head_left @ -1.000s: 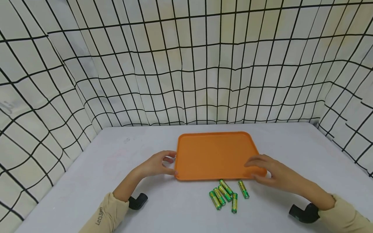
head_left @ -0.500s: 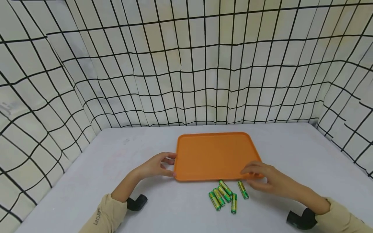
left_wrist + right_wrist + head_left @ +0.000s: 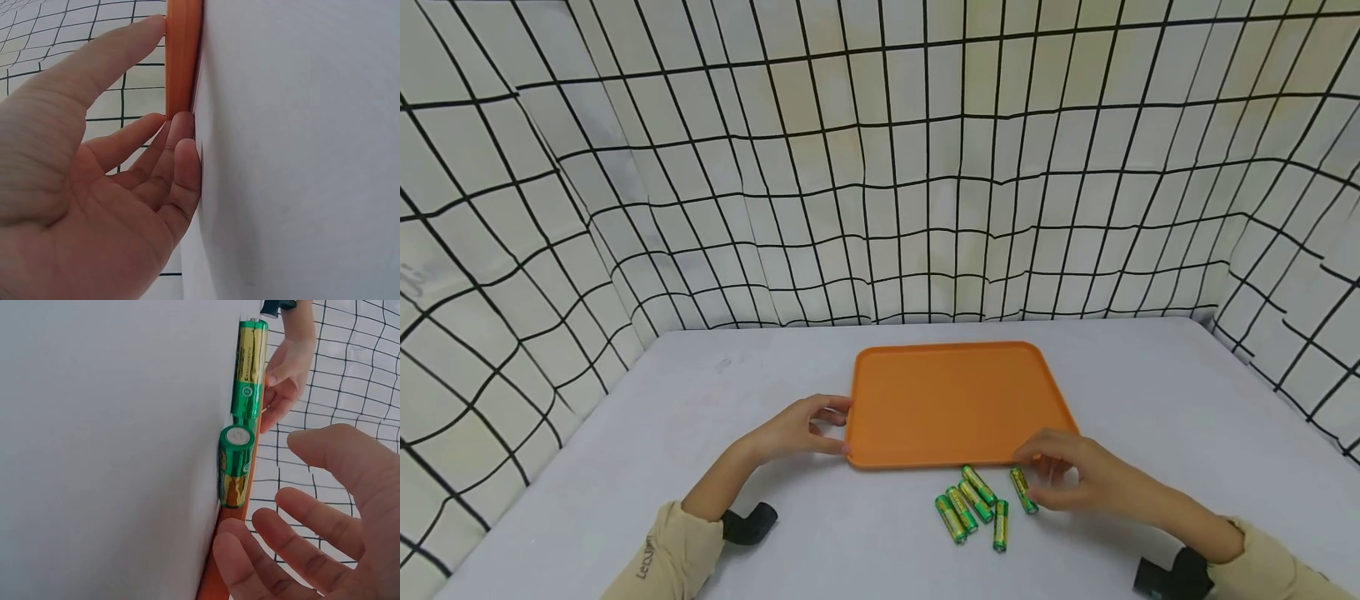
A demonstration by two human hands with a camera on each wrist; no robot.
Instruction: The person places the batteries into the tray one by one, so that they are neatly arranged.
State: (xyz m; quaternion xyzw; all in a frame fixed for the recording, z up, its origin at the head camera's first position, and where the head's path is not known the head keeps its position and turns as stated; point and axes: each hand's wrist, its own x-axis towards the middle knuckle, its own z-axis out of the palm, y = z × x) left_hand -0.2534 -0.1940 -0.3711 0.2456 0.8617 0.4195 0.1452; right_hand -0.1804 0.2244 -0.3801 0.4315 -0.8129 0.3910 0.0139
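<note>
Against the left edge of the orange tray (image 3: 955, 400) my left hand (image 3: 797, 429) rests its thumb and fingertips. The left wrist view shows those loosely bent fingers (image 3: 181, 165) touching the tray's rim (image 3: 181, 62). My right hand (image 3: 1086, 475) hovers at the tray's near right corner, its thumb beside a lone green-and-gold battery (image 3: 1022, 488). In the right wrist view its fingers (image 3: 312, 562) are spread, with nothing held, just short of the closest battery (image 3: 234, 465). Several more batteries (image 3: 951, 519) lie loosely grouped to the left of the lone one.
The white table (image 3: 737, 367) stretches around the tray. White walls covered with black grid netting (image 3: 910, 183) close off the back and both sides. Black wrist devices (image 3: 750, 523) sit below both hands.
My right hand has moved left and toward me, from the tray's right edge to beside the lone battery. The left hand stays at the tray's left edge, and the tray and batteries lie as before.
</note>
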